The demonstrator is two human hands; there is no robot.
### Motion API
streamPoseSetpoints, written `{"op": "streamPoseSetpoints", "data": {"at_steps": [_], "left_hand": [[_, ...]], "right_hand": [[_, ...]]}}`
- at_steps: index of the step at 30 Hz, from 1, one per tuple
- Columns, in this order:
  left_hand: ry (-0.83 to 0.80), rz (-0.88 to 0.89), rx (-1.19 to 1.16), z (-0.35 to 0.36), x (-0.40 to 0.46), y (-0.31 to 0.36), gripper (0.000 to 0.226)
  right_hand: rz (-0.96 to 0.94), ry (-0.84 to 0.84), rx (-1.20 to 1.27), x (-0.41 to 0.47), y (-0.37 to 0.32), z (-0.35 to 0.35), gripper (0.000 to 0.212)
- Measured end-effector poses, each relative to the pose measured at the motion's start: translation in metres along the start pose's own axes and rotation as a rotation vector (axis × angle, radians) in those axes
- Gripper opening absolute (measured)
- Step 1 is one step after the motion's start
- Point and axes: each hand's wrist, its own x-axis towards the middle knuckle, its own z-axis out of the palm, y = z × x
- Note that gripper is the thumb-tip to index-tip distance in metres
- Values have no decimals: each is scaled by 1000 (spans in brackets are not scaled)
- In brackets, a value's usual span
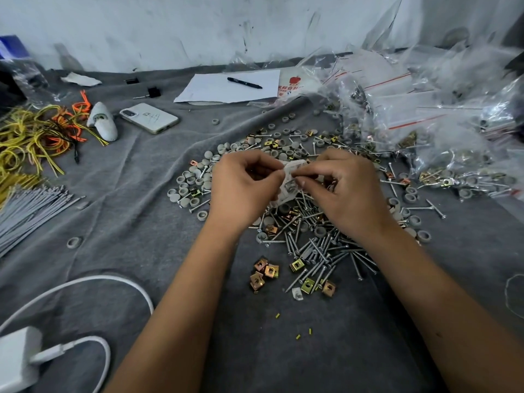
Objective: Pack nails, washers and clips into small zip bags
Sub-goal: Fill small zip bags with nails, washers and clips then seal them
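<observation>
While both hands meet above the heap of nails [317, 251], the small zip bag [289, 182] sits pinched between them, right over the middle of that heap. The left hand [243, 185] has its grip curled tight on the bag's left edge, thumb and fingers pinching the plastic; the right hand [348, 188] pinches the top edge from the other side, fingers bent round it. Grey washers [290, 188] show through the clear plastic, already inside. More grey washers [188, 185] lie scattered just left of the nail heap, and brass-coloured clips [265, 275] sit in a little cluster at its near edge. To the right of the heap, a big pile of filled bags [442, 131] with red seal strips spreads across the grey cloth [136, 194] covering the worktop. Well beyond the heap lies a phone [149, 117], and further back a sheet of paper [226, 89] with a black pen [244, 83] resting on it. Far left of the heap, yellow and orange ties [37, 134] tangle together.
</observation>
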Motion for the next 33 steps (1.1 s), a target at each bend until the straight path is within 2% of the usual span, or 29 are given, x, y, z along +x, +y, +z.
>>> {"op": "streamPoseSetpoints", "data": {"at_steps": [6, 9, 12, 15, 17, 21, 24, 28, 33], "left_hand": [[67, -73, -106, 1, 0, 2, 8], [104, -99, -67, 1, 1, -2, 13], [132, -105, -23, 2, 2, -5, 16], [146, -106, 12, 3, 1, -7, 13], [157, -104, 22, 5, 1, -9, 11], [154, -92, 24, 6, 1, -9, 9], [149, -88, 31, 6, 1, -10, 10], [140, -79, 42, 8, 1, -12, 10], [114, -91, 19, 10, 1, -16, 12]], "right_hand": [[-39, -118, -74, 0, 3, 4, 22], [-27, 1, -17, 1, 1, 1, 19], [43, 95, -80, 1, 0, -4, 14], [197, -152, -279, 0, 2, -4, 31], [225, -294, -396, 0, 2, -2, 39], [180, -338, -409, 2, 1, -2, 28], [168, -265, -356, 0, 3, -1, 19], [189, -120, -238, 2, 5, -2, 23], [229, 118, 71, 3, 0, -6, 17]]}}
